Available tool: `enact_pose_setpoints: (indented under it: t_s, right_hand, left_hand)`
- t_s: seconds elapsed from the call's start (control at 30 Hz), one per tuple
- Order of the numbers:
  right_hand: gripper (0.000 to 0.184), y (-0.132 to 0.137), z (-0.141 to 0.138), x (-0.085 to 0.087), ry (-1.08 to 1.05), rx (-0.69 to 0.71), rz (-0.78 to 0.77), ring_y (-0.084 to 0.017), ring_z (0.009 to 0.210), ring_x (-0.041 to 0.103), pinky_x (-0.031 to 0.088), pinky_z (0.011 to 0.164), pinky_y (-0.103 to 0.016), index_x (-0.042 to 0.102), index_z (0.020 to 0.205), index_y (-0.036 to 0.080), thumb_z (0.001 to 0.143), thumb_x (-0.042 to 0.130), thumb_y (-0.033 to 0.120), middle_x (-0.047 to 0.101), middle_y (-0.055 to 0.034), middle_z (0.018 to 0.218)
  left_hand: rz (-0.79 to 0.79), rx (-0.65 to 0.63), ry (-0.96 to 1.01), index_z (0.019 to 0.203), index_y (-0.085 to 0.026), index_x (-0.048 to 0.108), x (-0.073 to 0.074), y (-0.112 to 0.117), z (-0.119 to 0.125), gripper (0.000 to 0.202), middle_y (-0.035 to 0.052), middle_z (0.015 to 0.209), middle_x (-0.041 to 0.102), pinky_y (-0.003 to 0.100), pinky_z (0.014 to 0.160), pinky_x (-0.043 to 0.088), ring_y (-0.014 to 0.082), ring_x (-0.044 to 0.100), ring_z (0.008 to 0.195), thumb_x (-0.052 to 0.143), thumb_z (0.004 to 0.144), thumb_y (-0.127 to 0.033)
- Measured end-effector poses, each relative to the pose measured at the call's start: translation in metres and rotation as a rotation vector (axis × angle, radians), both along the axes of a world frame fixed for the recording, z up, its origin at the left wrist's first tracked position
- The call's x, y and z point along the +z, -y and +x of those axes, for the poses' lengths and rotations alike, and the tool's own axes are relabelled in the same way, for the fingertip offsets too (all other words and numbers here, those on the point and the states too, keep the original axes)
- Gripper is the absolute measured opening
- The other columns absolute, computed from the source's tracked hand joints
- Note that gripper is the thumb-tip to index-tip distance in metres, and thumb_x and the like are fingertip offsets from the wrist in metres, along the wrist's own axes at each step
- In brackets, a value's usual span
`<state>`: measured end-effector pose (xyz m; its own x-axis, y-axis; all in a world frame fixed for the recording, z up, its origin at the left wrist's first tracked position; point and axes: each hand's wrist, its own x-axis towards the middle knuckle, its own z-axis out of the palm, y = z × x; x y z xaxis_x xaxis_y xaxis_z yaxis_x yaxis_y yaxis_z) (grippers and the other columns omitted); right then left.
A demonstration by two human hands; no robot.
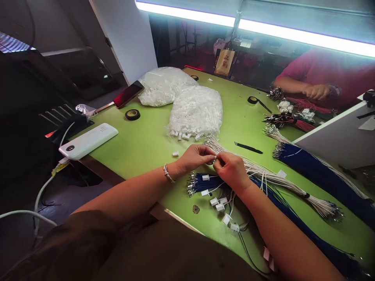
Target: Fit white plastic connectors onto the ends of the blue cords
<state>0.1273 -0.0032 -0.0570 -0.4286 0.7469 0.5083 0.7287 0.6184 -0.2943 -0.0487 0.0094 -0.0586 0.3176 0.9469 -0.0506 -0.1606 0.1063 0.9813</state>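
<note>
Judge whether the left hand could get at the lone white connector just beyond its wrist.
Probably yes: the white connector lies uncovered on the green table, close to the left hand. It is up against the right hand, though, so would likely have to draw back.

Piece [215,157] between left hand [195,159] and right hand [230,170]: too small to identify. Near blue wire bundle [213,182]: middle hidden beneath right forearm [281,226]. Far-right blue bundle [325,175]: cut off by right edge. Label [199,98]: illegible. Co-worker [318,80]: head hidden.
</note>
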Motion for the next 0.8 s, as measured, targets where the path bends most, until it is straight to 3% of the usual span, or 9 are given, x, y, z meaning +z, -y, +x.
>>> enact_pose_setpoints:
  t_s: [0.13, 0.27, 0.47, 0.6, 0.7, 0.8]
  right_hand:
    - [0.019, -0.001, 0.001, 0.001, -0.113, -0.01, -0.107, -0.014, 0.059, 0.057, 0.04, 0.062, -0.025, 0.065, 0.069, 0.019, 0.083, 0.053, 0.019, 0.067, -0.0029, 0.065]
    - [0.021, -0.003, 0.004, 0.006, -0.058, -0.04, -0.182, -0.012, 0.051, 0.05, 0.035, 0.056, -0.025, 0.059, 0.058, 0.02, 0.078, 0.056, 0.02, 0.061, -0.0003, 0.054]
    - [0.023, -0.001, 0.0, 0.003, -0.036, 0.047, -0.24, -0.01, 0.048, 0.045, 0.032, 0.053, -0.025, 0.057, 0.054, 0.018, 0.077, 0.052, 0.017, 0.055, 0.0008, 0.05]
    - [0.022, -0.007, 0.006, 0.013, -0.058, 0.061, -0.346, -0.011, 0.049, 0.046, 0.033, 0.052, -0.024, 0.063, 0.057, 0.018, 0.078, 0.053, 0.019, 0.055, 0.0016, 0.049]
    - [0.018, -0.019, 0.015, 0.02, -0.034, -0.109, -0.257, -0.013, 0.057, 0.053, 0.037, 0.056, -0.025, 0.071, 0.072, 0.019, 0.081, 0.055, 0.022, 0.064, -0.0014, 0.066]
    - [0.015, -0.032, 0.02, 0.016, 0.142, -0.326, -0.117, -0.016, 0.065, 0.056, 0.036, 0.058, -0.028, 0.073, 0.082, 0.02, 0.084, 0.06, 0.029, 0.067, -0.0058, 0.085]
  left_hand:
    - [-0.074, 0.015, 0.023, 0.079, -0.008, 0.073, 0.002, 0.001, 0.0, 0.024, 0.0046, 0.07, 0.071, 0.022, 0.065, 0.05, 0.0099, 0.063, 0.064, 0.085, 0.065, -0.024]
    - [-0.144, 0.072, 0.038, 0.077, -0.008, 0.072, 0.005, 0.003, -0.001, 0.021, 0.0027, 0.064, 0.069, 0.022, 0.063, 0.05, 0.0093, 0.063, 0.06, 0.084, 0.064, -0.019]
    - [-0.089, -0.027, -0.031, 0.075, -0.008, 0.072, -0.001, 0.001, -0.003, 0.019, 0.0025, 0.061, 0.068, 0.019, 0.058, 0.047, 0.0079, 0.061, 0.057, 0.082, 0.066, -0.021]
    - [-0.082, -0.066, -0.034, 0.075, -0.008, 0.071, -0.001, 0.0, -0.003, 0.023, 0.0021, 0.061, 0.068, 0.019, 0.057, 0.049, 0.0082, 0.062, 0.055, 0.085, 0.064, -0.024]
    - [-0.125, -0.09, -0.01, 0.074, -0.009, 0.069, 0.003, 0.003, 0.0, 0.027, 0.0008, 0.059, 0.066, 0.02, 0.055, 0.051, 0.0084, 0.062, 0.052, 0.087, 0.062, -0.024]
    - [-0.137, -0.097, 0.022, 0.074, -0.009, 0.068, 0.007, 0.005, 0.002, 0.03, 0.0008, 0.06, 0.066, 0.02, 0.055, 0.052, 0.0082, 0.062, 0.052, 0.089, 0.061, -0.026]
